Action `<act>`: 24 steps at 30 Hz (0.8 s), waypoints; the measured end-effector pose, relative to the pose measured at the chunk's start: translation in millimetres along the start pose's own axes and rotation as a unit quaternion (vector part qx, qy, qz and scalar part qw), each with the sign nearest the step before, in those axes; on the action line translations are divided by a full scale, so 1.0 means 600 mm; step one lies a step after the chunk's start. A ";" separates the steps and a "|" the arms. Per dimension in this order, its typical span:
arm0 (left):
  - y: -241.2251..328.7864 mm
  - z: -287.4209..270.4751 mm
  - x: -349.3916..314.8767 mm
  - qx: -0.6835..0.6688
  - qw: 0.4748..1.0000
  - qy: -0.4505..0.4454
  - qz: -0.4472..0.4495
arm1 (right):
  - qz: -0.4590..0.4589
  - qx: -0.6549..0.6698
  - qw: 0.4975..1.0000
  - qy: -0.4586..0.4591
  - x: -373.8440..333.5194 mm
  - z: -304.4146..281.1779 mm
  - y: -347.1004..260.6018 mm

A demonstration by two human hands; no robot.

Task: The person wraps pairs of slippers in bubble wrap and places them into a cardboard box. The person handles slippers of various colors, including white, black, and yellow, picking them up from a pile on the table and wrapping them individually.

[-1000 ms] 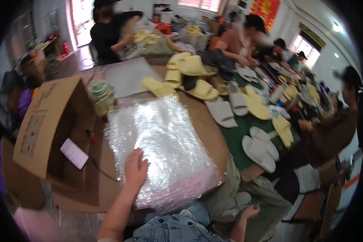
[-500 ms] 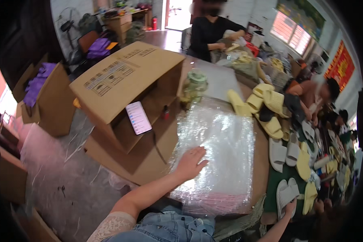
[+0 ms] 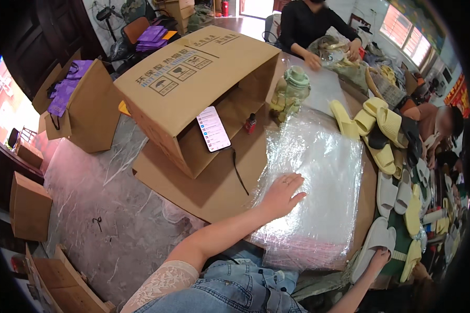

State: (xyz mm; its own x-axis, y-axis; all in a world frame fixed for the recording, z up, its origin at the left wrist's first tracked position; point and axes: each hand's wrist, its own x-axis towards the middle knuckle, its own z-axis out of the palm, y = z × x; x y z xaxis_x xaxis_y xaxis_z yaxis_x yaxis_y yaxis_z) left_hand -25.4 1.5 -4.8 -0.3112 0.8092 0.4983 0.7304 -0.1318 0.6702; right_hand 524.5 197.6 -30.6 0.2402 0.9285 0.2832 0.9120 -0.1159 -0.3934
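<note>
Under left grip (image 3: 283,196), clear plastic bags (image 3: 326,175)

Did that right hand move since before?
Yes: the right hand went forward, from short of the green tabletop to the grey slippers on it.

Wore a faded blue denim garment (image 3: 230,292) with seam stitching, a cream floral-lace sleeve (image 3: 164,284) and a slim ring (image 3: 285,182) on the left hand (image 3: 282,197).
</note>
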 end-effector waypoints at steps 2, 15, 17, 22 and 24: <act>-0.001 0.003 0.001 -0.018 1.000 -0.003 0.002 | 0.023 0.015 1.000 0.013 -0.006 0.000 0.003; 0.015 -0.013 0.011 0.005 1.000 0.010 0.027 | -0.174 0.280 0.935 0.135 -0.152 -0.144 -0.277; 0.009 -0.005 0.008 0.016 0.999 0.012 0.042 | -0.207 0.371 0.902 0.073 -0.191 -0.149 -0.346; 0.009 -0.008 0.004 0.028 0.999 0.002 0.028 | -0.290 0.293 0.908 -0.070 -0.251 -0.138 -0.491; 0.015 -0.011 0.008 0.025 0.999 0.000 0.030 | -0.282 0.264 0.916 -0.108 -0.257 -0.109 -0.525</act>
State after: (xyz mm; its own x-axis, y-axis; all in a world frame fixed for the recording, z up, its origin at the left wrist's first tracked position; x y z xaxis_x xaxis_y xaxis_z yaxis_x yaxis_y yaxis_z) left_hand -24.4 0.5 7.6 -0.2657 0.8010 0.5364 0.7774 -0.1510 0.6106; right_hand 221.7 67.8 106.8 -0.3433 0.8431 0.4140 0.5689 0.5374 -0.6226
